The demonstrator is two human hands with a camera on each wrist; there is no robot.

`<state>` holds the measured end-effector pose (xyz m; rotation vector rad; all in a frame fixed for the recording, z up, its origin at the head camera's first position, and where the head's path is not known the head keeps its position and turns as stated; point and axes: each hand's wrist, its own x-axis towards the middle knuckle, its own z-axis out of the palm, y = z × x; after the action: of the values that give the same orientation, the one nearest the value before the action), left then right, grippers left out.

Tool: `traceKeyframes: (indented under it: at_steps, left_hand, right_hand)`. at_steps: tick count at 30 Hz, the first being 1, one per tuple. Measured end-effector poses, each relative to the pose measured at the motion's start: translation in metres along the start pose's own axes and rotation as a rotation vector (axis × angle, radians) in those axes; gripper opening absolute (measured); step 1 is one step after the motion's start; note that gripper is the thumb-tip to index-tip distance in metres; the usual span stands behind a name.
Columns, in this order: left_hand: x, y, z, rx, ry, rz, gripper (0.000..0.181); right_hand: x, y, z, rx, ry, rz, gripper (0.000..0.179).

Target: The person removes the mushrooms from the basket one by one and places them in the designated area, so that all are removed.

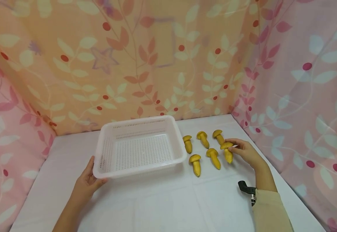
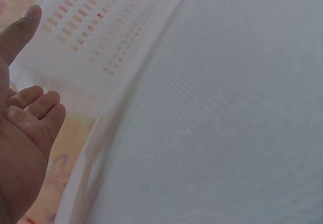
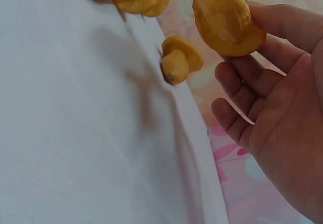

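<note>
A white plastic basket [image 1: 140, 167] with slotted walls and a perforated floor stands on the table, nothing inside it. At its near left corner my left hand [image 1: 87, 182] holds it, thumb on the front side and fingers along the left side. In the left wrist view the thumb [image 2: 22, 30] lies against the basket wall [image 2: 75, 57]. To the right, my right hand [image 1: 245, 152] pinches a yellow mushroom [image 1: 228, 154] by its cap, between thumb and forefinger. The right wrist view shows this mushroom [image 3: 222, 19] above the tabletop, the other fingers loosely bent.
Several more yellow mushrooms [image 1: 214, 158] lie between the basket and my right hand, in rough rows. A white cloth [image 1: 162, 203] covers the table. Flower-patterned curtains [image 1: 162, 64] enclose the back and sides. A black device [image 1: 245, 188] sits at my right wrist by the sleeve.
</note>
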<state>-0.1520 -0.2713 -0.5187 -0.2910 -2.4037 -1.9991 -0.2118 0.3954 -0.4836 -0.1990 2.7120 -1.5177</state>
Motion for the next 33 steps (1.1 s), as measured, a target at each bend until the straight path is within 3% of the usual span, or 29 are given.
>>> traceKeyframes:
  at_steps: [6, 11, 16, 23, 28, 33]
  left_hand:
    - [-0.002, 0.002, -0.001, -0.032, 0.009, -0.015, 0.105]
    - [-0.001, 0.001, -0.001, -0.037, 0.001, 0.012, 0.104]
    - [0.001, 0.003, 0.000, -0.014, -0.005, 0.015, 0.105]
    - [-0.004, -0.003, 0.001, 0.048, 0.006, 0.012, 0.105]
    - [-0.008, -0.010, 0.002, 0.032, 0.008, 0.032, 0.105]
    - [-0.001, -0.005, 0.000, -0.004, -0.002, 0.048, 0.105]
  right_hand:
    - [0.004, 0.010, -0.001, -0.050, 0.001, 0.097, 0.047]
    - [0.010, 0.019, -0.002, -0.113, -0.005, 0.134, 0.045]
    - [0.012, 0.029, -0.002, -0.110, -0.023, 0.155, 0.046]
    - [0.007, 0.032, 0.000, -0.097, -0.039, 0.162, 0.047]
    - [0.001, 0.038, 0.002, -0.072, -0.044, 0.155, 0.047]
    - [0.006, 0.034, 0.000, -0.065, -0.022, 0.140, 0.048]
